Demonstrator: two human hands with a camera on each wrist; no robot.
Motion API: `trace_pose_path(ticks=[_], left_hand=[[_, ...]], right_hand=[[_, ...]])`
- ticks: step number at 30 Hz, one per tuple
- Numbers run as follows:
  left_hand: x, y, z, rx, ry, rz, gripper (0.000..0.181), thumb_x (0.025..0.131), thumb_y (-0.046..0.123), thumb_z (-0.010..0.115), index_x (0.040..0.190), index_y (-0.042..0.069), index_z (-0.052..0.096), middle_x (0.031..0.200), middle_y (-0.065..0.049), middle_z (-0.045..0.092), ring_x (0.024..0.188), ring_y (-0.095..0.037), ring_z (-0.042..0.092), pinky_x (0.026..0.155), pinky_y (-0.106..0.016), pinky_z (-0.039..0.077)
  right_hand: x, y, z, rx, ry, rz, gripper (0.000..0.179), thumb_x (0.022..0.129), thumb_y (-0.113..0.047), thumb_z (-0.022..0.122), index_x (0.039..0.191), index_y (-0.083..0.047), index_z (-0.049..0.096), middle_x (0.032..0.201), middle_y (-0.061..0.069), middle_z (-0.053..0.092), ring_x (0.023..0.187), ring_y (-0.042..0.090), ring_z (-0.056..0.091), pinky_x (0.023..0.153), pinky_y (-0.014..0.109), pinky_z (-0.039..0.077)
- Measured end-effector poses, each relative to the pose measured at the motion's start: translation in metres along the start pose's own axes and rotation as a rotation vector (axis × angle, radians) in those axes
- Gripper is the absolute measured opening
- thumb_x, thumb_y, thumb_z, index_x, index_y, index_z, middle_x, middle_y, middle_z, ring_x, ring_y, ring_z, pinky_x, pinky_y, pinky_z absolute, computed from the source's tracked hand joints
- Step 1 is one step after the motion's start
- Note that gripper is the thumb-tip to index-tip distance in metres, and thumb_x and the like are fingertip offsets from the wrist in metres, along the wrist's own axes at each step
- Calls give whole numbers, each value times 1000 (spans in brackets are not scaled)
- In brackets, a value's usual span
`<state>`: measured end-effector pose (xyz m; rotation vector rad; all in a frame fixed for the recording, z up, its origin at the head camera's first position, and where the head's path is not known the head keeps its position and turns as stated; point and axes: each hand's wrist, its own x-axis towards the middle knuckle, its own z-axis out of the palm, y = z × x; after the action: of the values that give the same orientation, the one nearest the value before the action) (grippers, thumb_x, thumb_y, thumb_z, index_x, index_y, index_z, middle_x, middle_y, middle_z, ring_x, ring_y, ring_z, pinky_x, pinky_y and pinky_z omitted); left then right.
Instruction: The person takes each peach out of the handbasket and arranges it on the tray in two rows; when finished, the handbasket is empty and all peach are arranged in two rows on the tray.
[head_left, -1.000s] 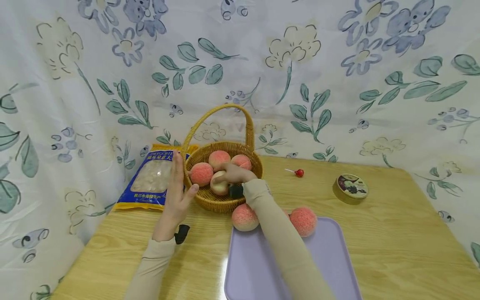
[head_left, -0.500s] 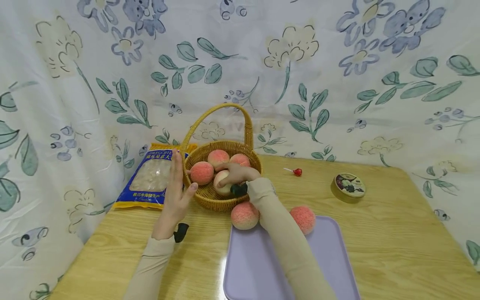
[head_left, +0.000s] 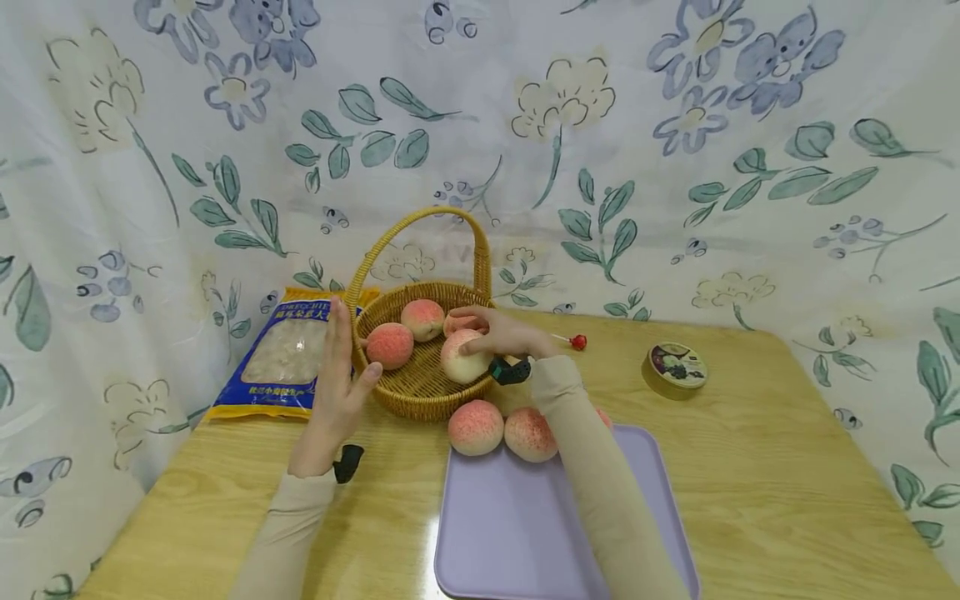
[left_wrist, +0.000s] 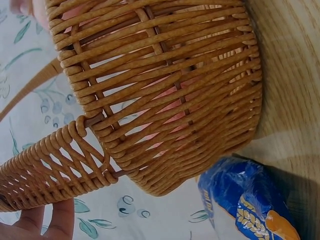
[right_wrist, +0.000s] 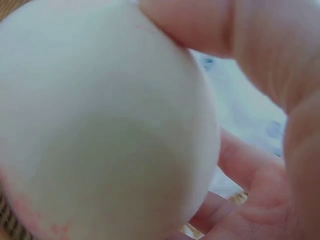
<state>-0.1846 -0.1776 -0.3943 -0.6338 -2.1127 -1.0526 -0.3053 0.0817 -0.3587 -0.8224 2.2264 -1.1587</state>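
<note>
My right hand [head_left: 517, 333] grips a pale, pink-topped peach [head_left: 461, 360] over the right rim of the wicker basket [head_left: 420, 408]. In the right wrist view this peach [right_wrist: 110, 120] fills much of the picture, with thumb and fingers around it. Inside the basket lie a peach [head_left: 390, 346] at the left, another [head_left: 423, 320] at the back, and a third [head_left: 455, 323] partly behind my right fingers. My left hand [head_left: 337, 408] stands with straight fingers along the basket's left side. Its fingertips [left_wrist: 60, 220] show beside the woven handle [left_wrist: 55, 162] in the left wrist view.
A lilac tray [head_left: 510, 533] lies in front, with peaches [head_left: 476, 427] along its far edge, one mostly hidden by my right sleeve. Left of the basket is a blue pasta bag [head_left: 277, 354]. A red lollipop [head_left: 577, 342] and a round tin [head_left: 675, 371] lie to the right.
My right hand has lifted the peach up and rightward from inside the basket to its right rim. A peach on the tray has come into view beside the sleeve. My left hand stays at the basket.
</note>
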Motion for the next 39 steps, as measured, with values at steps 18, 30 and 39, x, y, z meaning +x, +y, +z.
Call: trace_pose_path(ticks=[18, 30, 39], left_hand=[[-1, -2, -2, -10, -4, -1, 78, 99, 57, 36, 158, 18, 2, 165, -11, -3, 153, -22, -3, 123, -42, 1], [0, -4, 1, -30, 33, 58, 75, 100, 55, 37, 158, 20, 5, 163, -20, 1, 153, -26, 0, 123, -36, 2], [5, -4, 6, -58, 48, 97, 73, 100, 54, 40, 158, 23, 7, 165, -7, 2, 153, -25, 2, 123, -33, 5]], right_hand=[[-196, 100, -46, 488, 299, -234, 62, 95, 1, 50, 151, -18, 32, 138, -10, 47, 118, 5, 55, 85, 24, 54], [-243, 159, -5, 447, 366, -278, 61, 93, 5, 54, 149, -6, 32, 137, -12, 50, 124, -2, 50, 97, 14, 44], [-243, 173, -3, 641, 163, -363, 31, 98, -3, 51, 128, -11, 50, 142, -4, 49, 131, 7, 48, 99, 23, 48]])
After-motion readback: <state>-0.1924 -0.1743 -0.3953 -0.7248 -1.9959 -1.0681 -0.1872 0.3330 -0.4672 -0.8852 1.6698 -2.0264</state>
